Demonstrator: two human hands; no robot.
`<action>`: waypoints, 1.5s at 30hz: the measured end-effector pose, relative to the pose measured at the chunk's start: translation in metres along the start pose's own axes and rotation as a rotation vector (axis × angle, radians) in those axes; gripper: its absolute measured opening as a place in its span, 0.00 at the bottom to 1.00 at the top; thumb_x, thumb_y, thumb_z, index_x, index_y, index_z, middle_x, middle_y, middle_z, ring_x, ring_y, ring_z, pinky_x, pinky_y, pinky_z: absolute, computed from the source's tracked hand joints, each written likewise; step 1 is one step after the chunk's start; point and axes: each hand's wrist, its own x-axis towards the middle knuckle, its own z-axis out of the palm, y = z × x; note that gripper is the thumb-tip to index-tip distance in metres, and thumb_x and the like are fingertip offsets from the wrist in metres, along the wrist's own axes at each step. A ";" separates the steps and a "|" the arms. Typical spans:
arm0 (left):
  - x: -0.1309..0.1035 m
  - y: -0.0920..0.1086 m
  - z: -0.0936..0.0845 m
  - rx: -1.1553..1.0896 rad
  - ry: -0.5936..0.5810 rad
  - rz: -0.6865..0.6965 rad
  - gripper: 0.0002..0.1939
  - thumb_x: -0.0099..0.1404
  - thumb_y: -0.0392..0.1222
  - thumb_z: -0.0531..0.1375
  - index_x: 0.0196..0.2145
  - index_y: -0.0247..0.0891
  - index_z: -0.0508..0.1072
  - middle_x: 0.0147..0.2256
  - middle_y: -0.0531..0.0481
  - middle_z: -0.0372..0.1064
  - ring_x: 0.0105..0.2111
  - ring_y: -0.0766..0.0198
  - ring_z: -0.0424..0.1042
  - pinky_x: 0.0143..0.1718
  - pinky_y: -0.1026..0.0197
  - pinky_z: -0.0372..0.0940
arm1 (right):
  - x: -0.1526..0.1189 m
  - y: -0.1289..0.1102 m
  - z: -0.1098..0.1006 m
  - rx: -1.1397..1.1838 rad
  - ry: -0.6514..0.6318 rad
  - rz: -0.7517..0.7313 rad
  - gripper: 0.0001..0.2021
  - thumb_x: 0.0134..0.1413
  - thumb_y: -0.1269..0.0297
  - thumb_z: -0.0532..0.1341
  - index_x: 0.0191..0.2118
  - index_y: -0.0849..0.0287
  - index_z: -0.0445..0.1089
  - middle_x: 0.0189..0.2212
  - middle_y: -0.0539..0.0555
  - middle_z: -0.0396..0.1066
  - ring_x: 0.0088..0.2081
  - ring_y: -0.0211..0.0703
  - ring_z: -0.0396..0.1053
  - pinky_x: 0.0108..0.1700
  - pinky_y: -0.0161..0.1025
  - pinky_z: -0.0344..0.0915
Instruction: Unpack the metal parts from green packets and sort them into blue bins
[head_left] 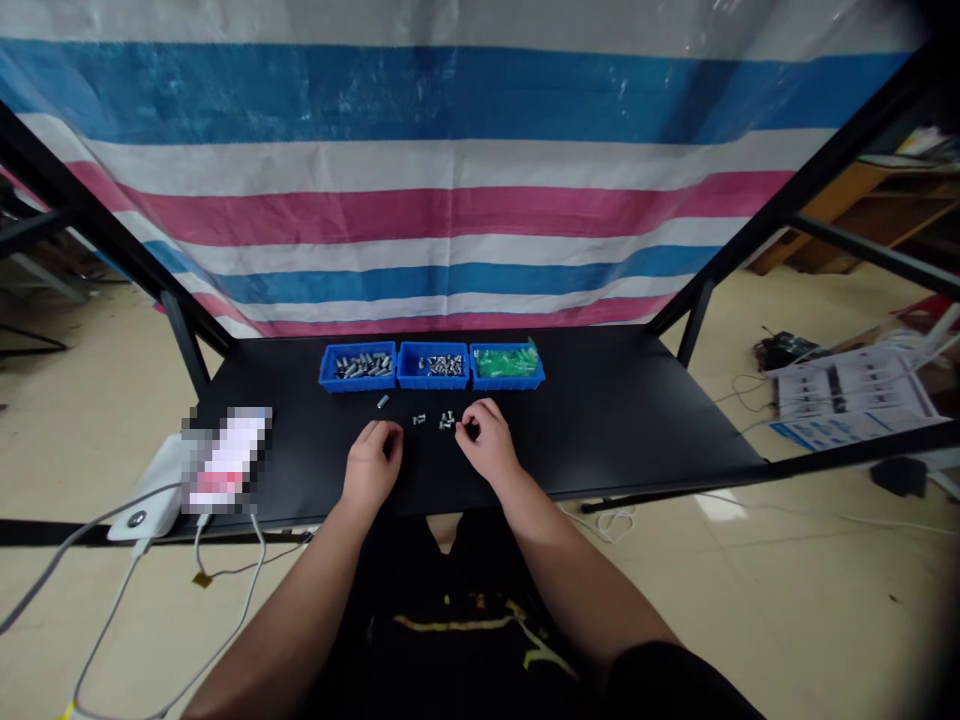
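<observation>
On the black table, my left hand [373,462] rests with its fingers curled and thumb tip near the index finger; whether something small is between them is too small to tell. My right hand [488,438] is curled the same way, its fingertips at a small pile of metal screws [446,421]. A few more small metal pieces [418,420] lie between the hands. One metal cylinder [383,401] lies above my left hand. Behind stand three blue bins: the left bin [357,384] holds metal cylinders, the middle bin [433,383] small metal parts, the right bin [507,383] green plastic bags.
A phone [229,460] with a blurred screen and a white power bank [154,490] with cables lie at the table's left end. A striped sheet [450,215] hangs behind the black table [622,430], between black frame posts. Printed sheets lie on the floor at the right.
</observation>
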 end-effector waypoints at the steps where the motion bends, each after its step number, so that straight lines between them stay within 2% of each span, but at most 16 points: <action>1: 0.008 0.002 0.000 -0.019 0.022 0.005 0.04 0.68 0.37 0.57 0.37 0.42 0.73 0.34 0.49 0.72 0.35 0.60 0.74 0.39 0.59 0.70 | -0.002 -0.001 0.000 -0.025 -0.026 -0.006 0.05 0.55 0.72 0.62 0.35 0.55 0.68 0.39 0.53 0.66 0.39 0.44 0.69 0.43 0.41 0.70; 4: 0.039 0.016 -0.001 -0.077 0.110 0.018 0.05 0.69 0.39 0.58 0.41 0.41 0.74 0.38 0.48 0.75 0.39 0.59 0.76 0.45 0.57 0.71 | -0.003 -0.002 0.000 -0.101 -0.111 -0.040 0.09 0.54 0.72 0.63 0.41 0.54 0.71 0.41 0.54 0.69 0.44 0.48 0.70 0.48 0.44 0.69; 6: 0.054 0.028 -0.005 -0.081 0.176 0.034 0.13 0.71 0.37 0.55 0.51 0.41 0.73 0.48 0.44 0.75 0.52 0.55 0.74 0.56 0.52 0.69 | -0.002 -0.002 0.002 -0.143 -0.142 -0.053 0.10 0.54 0.71 0.65 0.42 0.53 0.72 0.41 0.55 0.71 0.45 0.50 0.69 0.50 0.47 0.69; 9: 0.053 0.040 -0.009 -0.022 0.215 0.037 0.20 0.70 0.34 0.53 0.57 0.41 0.70 0.55 0.41 0.71 0.63 0.53 0.66 0.64 0.46 0.62 | -0.001 -0.002 0.005 -0.175 -0.153 -0.048 0.09 0.55 0.71 0.65 0.41 0.53 0.73 0.41 0.55 0.72 0.44 0.51 0.69 0.50 0.48 0.68; 11: 0.037 0.037 -0.007 0.005 0.197 0.022 0.18 0.69 0.33 0.53 0.54 0.41 0.71 0.53 0.41 0.71 0.61 0.52 0.67 0.63 0.46 0.64 | 0.000 -0.002 0.006 -0.179 -0.152 -0.049 0.07 0.56 0.71 0.65 0.40 0.53 0.74 0.40 0.56 0.71 0.44 0.51 0.69 0.50 0.48 0.68; 13: 0.019 0.029 -0.001 0.017 0.162 0.003 0.14 0.68 0.34 0.54 0.49 0.40 0.73 0.48 0.42 0.71 0.54 0.53 0.71 0.58 0.48 0.67 | 0.000 -0.002 0.006 -0.175 -0.160 -0.059 0.06 0.57 0.72 0.64 0.39 0.53 0.74 0.40 0.55 0.71 0.44 0.50 0.69 0.49 0.47 0.68; 16: 0.002 0.014 0.011 0.034 0.063 -0.004 0.14 0.68 0.36 0.56 0.50 0.41 0.73 0.46 0.43 0.71 0.49 0.53 0.71 0.55 0.49 0.68 | -0.001 -0.001 0.005 -0.168 -0.173 -0.063 0.06 0.56 0.73 0.64 0.37 0.54 0.73 0.38 0.55 0.71 0.43 0.50 0.69 0.49 0.46 0.68; 20: 0.007 0.004 0.024 0.108 -0.047 0.008 0.19 0.65 0.37 0.60 0.54 0.40 0.73 0.49 0.41 0.71 0.50 0.49 0.70 0.55 0.47 0.67 | 0.001 -0.001 -0.001 -0.145 -0.202 -0.064 0.08 0.50 0.75 0.64 0.35 0.54 0.73 0.37 0.53 0.71 0.42 0.48 0.69 0.47 0.44 0.68; 24: 0.013 0.001 0.028 0.156 -0.065 0.022 0.12 0.68 0.38 0.57 0.48 0.39 0.76 0.45 0.41 0.73 0.45 0.49 0.69 0.51 0.47 0.68 | 0.017 -0.006 -0.008 -0.049 -0.300 -0.115 0.08 0.50 0.76 0.63 0.35 0.55 0.73 0.33 0.51 0.71 0.36 0.43 0.70 0.41 0.39 0.68; 25: 0.012 0.001 0.028 0.163 -0.063 0.025 0.11 0.69 0.39 0.57 0.46 0.39 0.77 0.44 0.41 0.73 0.44 0.49 0.69 0.50 0.48 0.68 | 0.023 -0.008 -0.008 -0.015 -0.267 -0.111 0.07 0.52 0.74 0.62 0.36 0.55 0.73 0.33 0.51 0.71 0.35 0.42 0.70 0.41 0.38 0.68; 27: 0.010 0.000 0.028 0.171 -0.051 0.027 0.10 0.70 0.40 0.56 0.44 0.39 0.76 0.43 0.41 0.73 0.42 0.50 0.69 0.48 0.48 0.68 | 0.034 -0.011 -0.005 0.059 -0.110 -0.058 0.05 0.57 0.69 0.62 0.39 0.55 0.72 0.35 0.52 0.73 0.34 0.41 0.71 0.41 0.39 0.70; 30: 0.007 0.000 0.027 0.176 -0.039 0.022 0.08 0.70 0.40 0.56 0.41 0.40 0.76 0.41 0.42 0.73 0.42 0.50 0.69 0.47 0.48 0.67 | 0.039 -0.008 0.003 0.104 0.067 0.049 0.08 0.56 0.63 0.65 0.42 0.56 0.70 0.36 0.53 0.73 0.32 0.41 0.71 0.39 0.39 0.71; 34: 0.007 0.002 0.025 0.162 -0.037 0.005 0.05 0.68 0.38 0.57 0.37 0.42 0.74 0.39 0.43 0.72 0.40 0.50 0.69 0.46 0.49 0.67 | 0.020 0.005 0.009 -0.022 0.009 0.101 0.08 0.52 0.63 0.67 0.38 0.56 0.69 0.34 0.52 0.71 0.28 0.39 0.68 0.35 0.39 0.70; 37: 0.008 0.003 0.025 0.145 -0.038 0.006 0.07 0.65 0.36 0.59 0.40 0.42 0.74 0.40 0.43 0.73 0.42 0.50 0.70 0.47 0.48 0.67 | 0.007 0.011 0.008 -0.056 -0.019 0.086 0.08 0.53 0.65 0.65 0.40 0.56 0.70 0.38 0.54 0.71 0.30 0.39 0.68 0.37 0.39 0.71; 40: 0.009 0.003 0.026 0.148 -0.049 0.018 0.11 0.65 0.36 0.59 0.45 0.41 0.75 0.44 0.42 0.73 0.44 0.49 0.70 0.50 0.48 0.66 | 0.003 0.008 0.006 -0.059 -0.062 0.051 0.12 0.54 0.69 0.63 0.45 0.55 0.73 0.42 0.55 0.71 0.34 0.41 0.70 0.42 0.41 0.72; 45: 0.008 0.005 0.025 0.161 -0.060 0.034 0.10 0.67 0.37 0.57 0.43 0.41 0.77 0.43 0.42 0.73 0.43 0.50 0.69 0.49 0.49 0.66 | 0.005 0.004 0.007 -0.124 -0.147 -0.027 0.18 0.54 0.72 0.63 0.51 0.54 0.75 0.46 0.58 0.70 0.47 0.50 0.71 0.56 0.49 0.70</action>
